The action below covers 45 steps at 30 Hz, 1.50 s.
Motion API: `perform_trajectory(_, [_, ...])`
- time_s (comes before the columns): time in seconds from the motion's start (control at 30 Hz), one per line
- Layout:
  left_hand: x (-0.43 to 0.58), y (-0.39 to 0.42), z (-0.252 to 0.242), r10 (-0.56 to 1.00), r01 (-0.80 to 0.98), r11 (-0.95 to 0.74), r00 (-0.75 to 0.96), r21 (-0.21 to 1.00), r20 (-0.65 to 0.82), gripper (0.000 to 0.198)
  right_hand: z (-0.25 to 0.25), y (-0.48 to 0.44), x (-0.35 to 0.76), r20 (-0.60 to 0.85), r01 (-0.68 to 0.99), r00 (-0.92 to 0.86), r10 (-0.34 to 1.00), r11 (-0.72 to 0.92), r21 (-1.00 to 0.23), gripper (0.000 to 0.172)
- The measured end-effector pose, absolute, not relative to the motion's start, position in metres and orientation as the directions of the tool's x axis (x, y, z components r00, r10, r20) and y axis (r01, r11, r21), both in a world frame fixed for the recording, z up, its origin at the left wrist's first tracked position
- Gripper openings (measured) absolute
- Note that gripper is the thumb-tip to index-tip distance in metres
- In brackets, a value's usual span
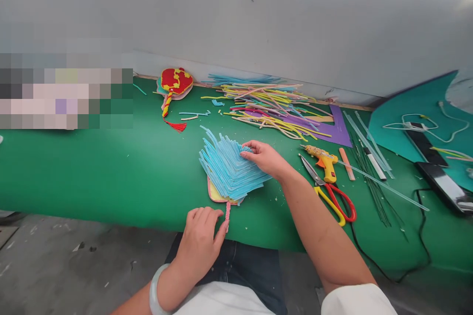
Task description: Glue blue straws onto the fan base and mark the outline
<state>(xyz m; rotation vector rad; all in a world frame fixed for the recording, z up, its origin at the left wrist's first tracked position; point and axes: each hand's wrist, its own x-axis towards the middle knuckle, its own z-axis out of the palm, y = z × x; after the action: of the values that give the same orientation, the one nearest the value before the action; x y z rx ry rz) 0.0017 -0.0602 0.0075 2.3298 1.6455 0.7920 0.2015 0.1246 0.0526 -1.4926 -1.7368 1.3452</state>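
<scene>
A hand fan lies on the green table, its face covered by rows of light blue pipe cleaners (pixel 232 167) laid in a V pattern. Below them, part of its yellow base with a pink rim (pixel 216 193) shows. My right hand (pixel 263 156) pinches the blue pipe cleaners at their upper right, thumb and fingers together. At the table's front edge, my left hand (pixel 202 234) is curled with thumb and forefinger at the fan's pink handle (pixel 228 214). How firmly it holds the handle is hard to see.
Behind lie loose coloured pipe cleaners (pixel 269 98) and a finished-looking red fan (pixel 176 81). On the right are scissors (pixel 327 187), a yellow glue gun (pixel 325 160), glue sticks (pixel 369 142), green wires (pixel 373 187), a black cable (pixel 421 236) and a phone (pixel 445 187).
</scene>
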Motion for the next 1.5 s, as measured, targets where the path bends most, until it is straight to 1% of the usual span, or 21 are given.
perform_trajectory(0.17, [-0.005, -0.061, 0.008, 0.900, 0.769, -0.384, 0.188, 0.511, 0.393, 0.010, 0.043, 0.134, 0.198, -0.227, 0.447, -0.335, 0.915, -0.058, -0.892, 0.038])
perform_trajectory(0.27, [-0.006, -0.059, 0.008, 0.885, 0.739, -0.410, 0.180, 0.534, 0.430, 0.010, 0.040, 0.137, 0.197, -0.229, 0.451, -0.371, 0.900, -0.041, -0.892, 0.036])
perform_trajectory(0.5, [-0.009, -0.051, 0.009, 0.845, 0.722, -0.466, 0.192, 0.512, 0.499, 0.010, 0.033, 0.142, 0.193, -0.241, 0.462, -0.405, 0.882, -0.030, -0.886, 0.034])
perform_trajectory(0.63, [-0.009, -0.047, 0.009, 0.838, 0.730, -0.467, 0.186, 0.499, 0.512, 0.010, 0.028, 0.144, 0.191, -0.245, 0.458, -0.428, 0.870, -0.026, -0.889, 0.033])
perform_trajectory(0.83, [-0.010, -0.046, 0.006, 0.850, 0.740, -0.455, 0.194, 0.495, 0.490, 0.009, 0.023, 0.145, 0.191, -0.232, 0.474, -0.433, 0.871, 0.001, -0.881, 0.032])
perform_trajectory(1.2, [-0.016, -0.040, 0.002, 0.810, 0.730, -0.481, 0.158, 0.486, 0.565, 0.004, 0.024, 0.143, 0.190, -0.205, 0.539, -0.443, 0.873, 0.077, -0.838, 0.027])
perform_trajectory(1.37, [-0.017, -0.039, 0.001, 0.790, 0.716, -0.498, 0.140, 0.490, 0.598, 0.030, 0.022, 0.142, 0.189, -0.167, 0.559, -0.447, 0.879, 0.129, -0.819, 0.022])
perform_trajectory(1.43, [-0.017, -0.039, 0.000, 0.791, 0.709, -0.500, 0.141, 0.496, 0.596, 0.035, 0.023, 0.141, 0.188, -0.144, 0.566, -0.445, 0.884, 0.154, -0.810, 0.020])
perform_trajectory(1.5, [-0.018, -0.038, 0.000, 0.788, 0.712, -0.499, 0.135, 0.495, 0.601, 0.036, 0.027, 0.139, 0.188, -0.114, 0.575, -0.434, 0.893, 0.178, -0.798, 0.021])
